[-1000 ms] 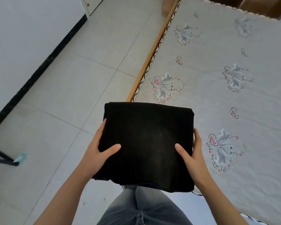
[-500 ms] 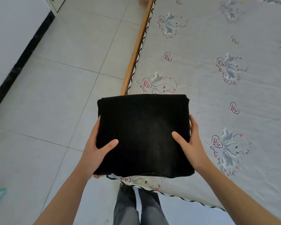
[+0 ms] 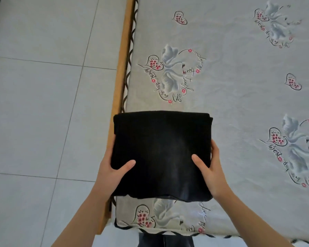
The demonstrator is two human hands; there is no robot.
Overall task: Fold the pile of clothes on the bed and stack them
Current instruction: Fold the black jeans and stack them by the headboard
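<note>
A folded black garment (image 3: 161, 154) is held in both hands over the near left corner of the bed (image 3: 239, 86); its left edge juts just past the wooden bed rail (image 3: 122, 59) toward the tiled floor (image 3: 43, 104). The left hand (image 3: 111, 171) grips the left side and the right hand (image 3: 210, 171) the right, each with its thumb pressed on top and its fingers tucked underneath — clamped on the cloth, though the fingers themselves are hidden. Whether the bundle rests on the patterned sheet or hovers above it cannot be told. No pile or stack shows in view. The step appears to be setting the bundle down; to do it well, keep it level, carry it right so it lies fully on the mattress, lower it flat, then slide the fingers out sideways — not upward — so the layers stay square.
</note>
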